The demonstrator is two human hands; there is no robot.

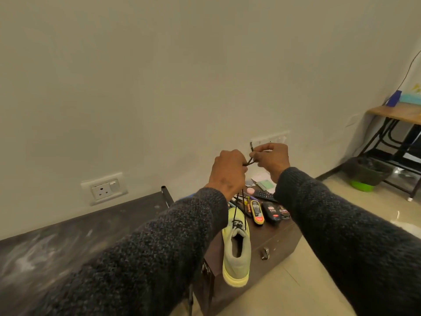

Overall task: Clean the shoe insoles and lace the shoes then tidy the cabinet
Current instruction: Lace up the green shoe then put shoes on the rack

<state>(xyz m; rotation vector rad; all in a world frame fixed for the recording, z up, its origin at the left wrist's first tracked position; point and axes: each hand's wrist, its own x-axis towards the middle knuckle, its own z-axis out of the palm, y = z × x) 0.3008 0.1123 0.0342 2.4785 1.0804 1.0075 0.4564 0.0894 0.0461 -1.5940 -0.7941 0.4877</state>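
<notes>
A pale green shoe [237, 249] with a yellow sole stands on the dark brown cabinet [276, 244], heel toward me. A black lace [242, 199] runs up from its eyelets to my raised hands. My left hand [229, 172] grips one lace end, and my right hand [272, 158] pinches the other end, both held high above the shoe and close together. Part of the lace is hidden behind my left wrist. No insole is visible.
Shoe polish bottles [270, 212], a remote [264, 195], pens and small papers lie on the cabinet's far part. A dark table [68, 238] lies left under a wall socket [104, 189]. A wooden desk [396, 112] and a bin [365, 174] stand at right.
</notes>
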